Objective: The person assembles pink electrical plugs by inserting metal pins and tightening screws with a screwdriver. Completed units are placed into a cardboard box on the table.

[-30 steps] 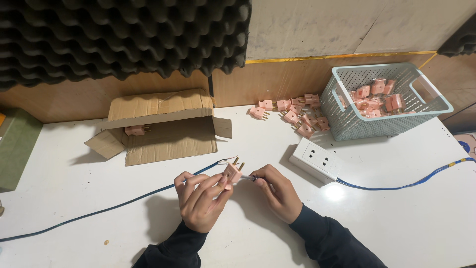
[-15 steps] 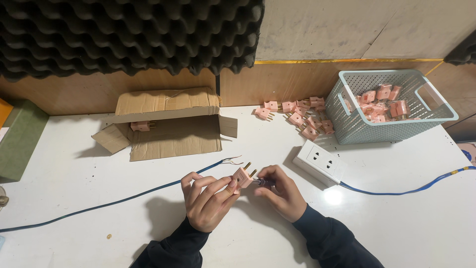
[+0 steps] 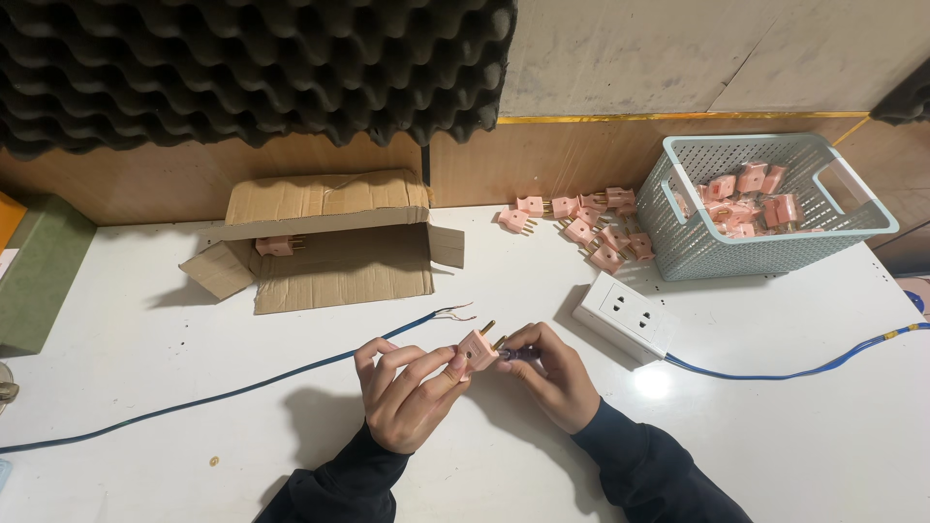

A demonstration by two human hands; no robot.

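the left hand [image 3: 407,392] pinches a pink plug [image 3: 477,351] at its fingertips, the right hand [image 3: 552,373] gripping a small tool [image 3: 513,354] against it.

Between my fingers is a small pink plastic plug [image 3: 477,350] with brass-coloured prongs. My sleeves are black. Nearby: a white socket block [image 3: 623,316], a blue cable [image 3: 223,395], a pale blue lattice-patterned basket [image 3: 775,254], brown cardboard box [image 3: 325,228].
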